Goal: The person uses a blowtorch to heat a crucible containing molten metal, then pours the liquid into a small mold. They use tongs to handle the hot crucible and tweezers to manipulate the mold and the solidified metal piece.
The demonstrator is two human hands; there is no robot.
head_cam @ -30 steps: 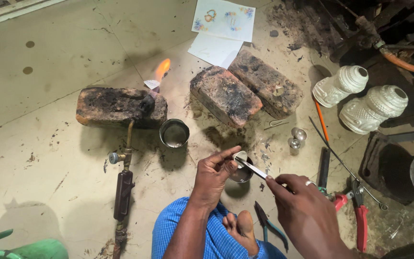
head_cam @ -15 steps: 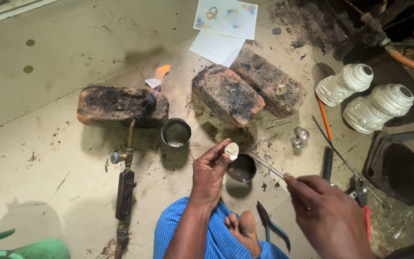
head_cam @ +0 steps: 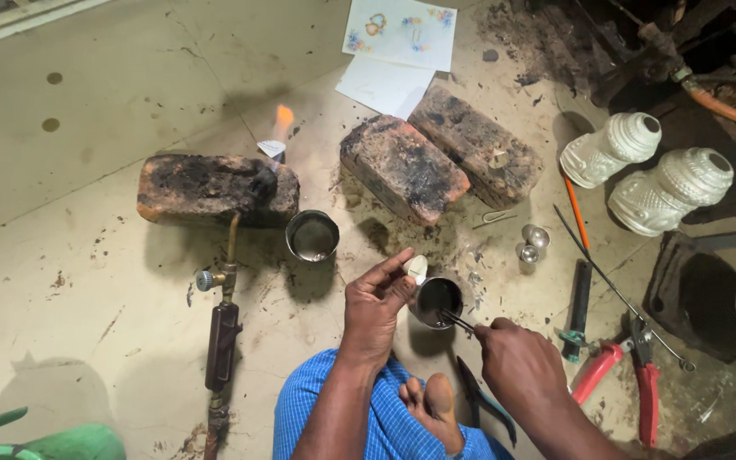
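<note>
My left hand (head_cam: 374,308) pinches a small pale piece (head_cam: 416,268) between thumb and fingertips, just left of a small dark metal cup (head_cam: 435,300) on the floor. My right hand (head_cam: 521,368) grips thin metal tweezers (head_cam: 455,320) whose tips dip into that cup. A second metal cup (head_cam: 312,236) stands further left, beside a blackened brick (head_cam: 215,188). A gas torch (head_cam: 222,322) lies on the floor with its nozzle resting on that brick, and its orange flame (head_cam: 282,120) burns.
Two more charred bricks (head_cam: 439,158) lie ahead, with paper sheets (head_cam: 399,43) behind them. Two white ribbed jars (head_cam: 651,166), red-handled pliers (head_cam: 635,371), a dark file (head_cam: 580,301), small silver pieces (head_cam: 531,242) and a green object (head_cam: 44,443) surround my bare foot (head_cam: 436,411).
My left hand has lifted away from the tweezers with the pale piece and shifted left of the cup. My right hand has lowered the tweezers' tips into the cup.
</note>
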